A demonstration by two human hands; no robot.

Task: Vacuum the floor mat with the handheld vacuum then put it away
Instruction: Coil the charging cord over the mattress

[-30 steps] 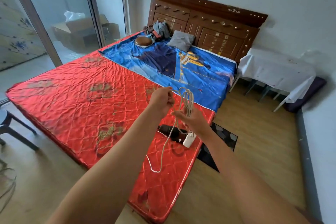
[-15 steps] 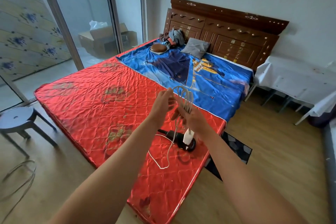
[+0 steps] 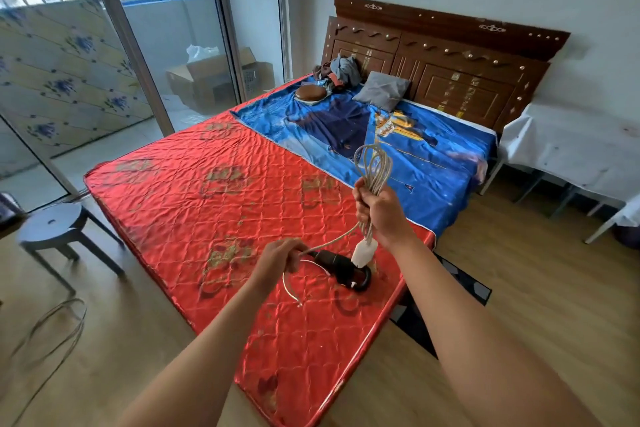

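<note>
One black handheld vacuum (image 3: 341, 269) lies on its side on the red quilted satin mattress (image 3: 214, 204), near the foot corner closest to you, between your two hands. Your right hand (image 3: 384, 215) is raised above it, fingers clamped round one looped bundle of beige cord (image 3: 374, 166), whose loops stand up out of your fist. One white plug block (image 3: 363, 253) hangs below that fist, in front of the vacuum's body. A single strand runs down from the bundle to your left hand (image 3: 280, 258), whose fingers are curled tight on it just beside the vacuum's narrow end. A loose tail of the cord curves over the mattress under that hand.

One dark patterned floor mat (image 3: 464, 284) lies on the wooden floor (image 3: 519, 305) along the bed's right side. The mattress corner and your right forearm cover part of it.

Further up the bed, one blue printed sheet (image 3: 433, 156) covers the head end. On it sit one grey pillow (image 3: 381, 92), one round brown object (image 3: 310, 92) and one heap of clothes (image 3: 337, 69), all before the carved wooden headboard (image 3: 450, 55). One table draped in white cloth (image 3: 568, 149) stands right of the bed. One grey plastic stool (image 3: 52, 225) stands left of it, near thin cable loops (image 3: 45, 333) on the floor. Beyond the glass sliding door (image 3: 166, 45), cardboard boxes (image 3: 214, 76) sit on the balcony.
</note>
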